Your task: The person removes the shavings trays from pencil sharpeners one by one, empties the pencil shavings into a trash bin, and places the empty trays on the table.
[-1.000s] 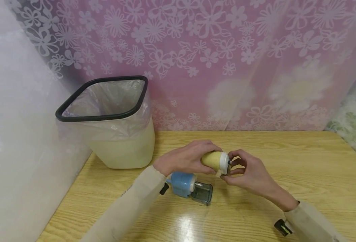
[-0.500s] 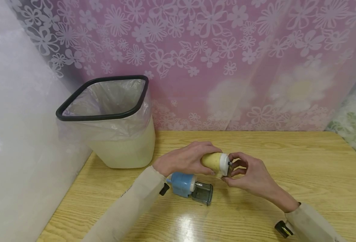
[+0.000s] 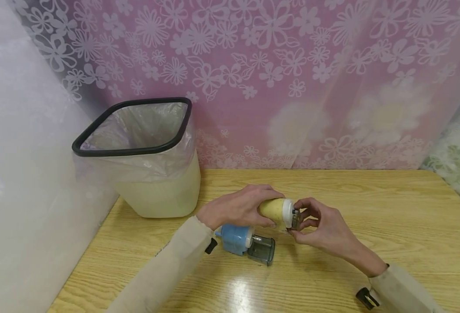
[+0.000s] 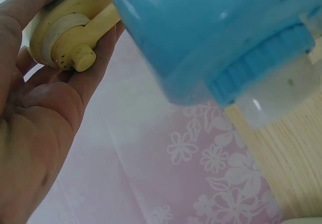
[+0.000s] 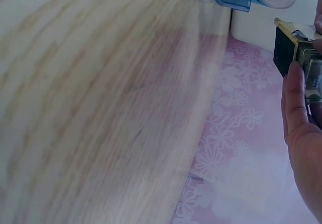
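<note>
My left hand grips the yellow body of a crank pencil sharpener, tilted above the table with its white end toward the right. My right hand pinches the smoky clear shavings drawer at that end, which stands partly out. In the left wrist view the yellow crank shows beside the left palm. A blue pencil sharpener lies on the table below the left wrist. Its smoky drawer sticks out to the right; whether it is fully detached I cannot tell.
A pale trash bin with a black rim and a clear plastic liner stands at the table's back left. The wooden table meets a pink flowered curtain behind. White sheeting hangs along the left side.
The drawer of the yellow sharpener has slid a little out of the white end, to the right. The left hand has shifted slightly left. The blue sharpener has stayed put.
</note>
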Available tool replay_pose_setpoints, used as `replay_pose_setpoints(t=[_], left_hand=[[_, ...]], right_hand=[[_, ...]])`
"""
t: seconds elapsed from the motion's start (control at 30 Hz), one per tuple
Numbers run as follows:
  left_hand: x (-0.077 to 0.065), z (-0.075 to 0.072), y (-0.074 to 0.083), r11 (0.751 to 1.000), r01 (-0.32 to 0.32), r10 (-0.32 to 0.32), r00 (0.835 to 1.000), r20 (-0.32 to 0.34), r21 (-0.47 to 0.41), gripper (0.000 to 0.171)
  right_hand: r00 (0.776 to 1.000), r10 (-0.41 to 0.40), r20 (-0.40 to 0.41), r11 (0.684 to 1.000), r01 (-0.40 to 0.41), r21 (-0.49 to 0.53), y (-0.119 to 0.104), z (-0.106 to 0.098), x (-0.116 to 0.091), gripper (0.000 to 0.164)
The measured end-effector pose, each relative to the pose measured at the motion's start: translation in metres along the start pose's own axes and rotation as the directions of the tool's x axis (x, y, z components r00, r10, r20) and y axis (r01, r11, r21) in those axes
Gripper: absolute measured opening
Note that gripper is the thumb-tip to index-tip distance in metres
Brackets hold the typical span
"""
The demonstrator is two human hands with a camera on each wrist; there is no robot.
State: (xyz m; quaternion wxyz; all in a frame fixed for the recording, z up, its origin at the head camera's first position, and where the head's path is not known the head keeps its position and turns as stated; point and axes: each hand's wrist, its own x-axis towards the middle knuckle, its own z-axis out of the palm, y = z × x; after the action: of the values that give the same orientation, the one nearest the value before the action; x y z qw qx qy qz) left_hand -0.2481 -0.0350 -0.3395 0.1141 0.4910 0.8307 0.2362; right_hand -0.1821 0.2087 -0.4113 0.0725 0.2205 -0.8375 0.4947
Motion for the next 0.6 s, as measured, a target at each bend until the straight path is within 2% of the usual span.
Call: replay_pose_setpoints(t=[0.4, 0.6], left_hand=[[-0.0006, -0.0007, -0.0004, 1.000, 0.002, -0.002, 1.000, -0.001, 0.004, 0.059], [-0.0004, -0.0001, 0.0003, 1.000, 0.006, -0.006, 1.000, 0.001, 0.007, 0.060]], right_hand=[[1.000, 0.026, 0.003, 1.000, -0.026, 0.016, 0.0000, -0.0038, -0.0024, 0.052], [0.998, 0.066, 0.010, 0.997, -0.066, 0.040, 0.0000, -0.0060, -0.0055, 0.053]])
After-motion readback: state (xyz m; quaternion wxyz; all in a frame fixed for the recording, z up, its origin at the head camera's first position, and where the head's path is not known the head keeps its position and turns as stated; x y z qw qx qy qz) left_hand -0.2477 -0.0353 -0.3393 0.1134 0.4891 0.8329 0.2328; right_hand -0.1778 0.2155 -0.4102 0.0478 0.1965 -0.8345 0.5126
